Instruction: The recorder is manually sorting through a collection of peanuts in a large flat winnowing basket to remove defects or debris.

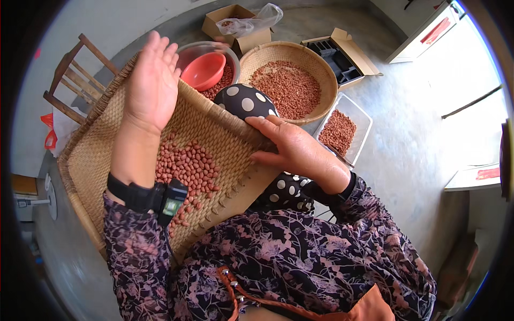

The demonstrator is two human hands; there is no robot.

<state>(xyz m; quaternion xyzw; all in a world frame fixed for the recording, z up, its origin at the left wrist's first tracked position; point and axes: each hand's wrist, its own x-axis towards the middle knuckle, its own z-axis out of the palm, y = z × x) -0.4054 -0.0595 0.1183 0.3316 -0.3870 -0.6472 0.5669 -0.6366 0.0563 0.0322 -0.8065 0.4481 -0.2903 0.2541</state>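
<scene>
A shallow woven winnowing basket rests tilted across my lap, with a loose pile of red-skinned peanuts in it. My right hand grips its thick bound rim at the right, fingers over the edge and thumb on the inner side. Above the far left part of the basket, my left hand is raised palm up with fingers extended, holding nothing. The left forearm crosses over the weave and hides part of the peanuts. Behind the rim shows my knee in polka-dot cloth.
Beyond the knee stand a round basket of peanuts and a metal basin holding peanuts and a red plastic bowl. A clear plastic bin of peanuts sits right. Cardboard boxes stand behind, a wooden chair at left.
</scene>
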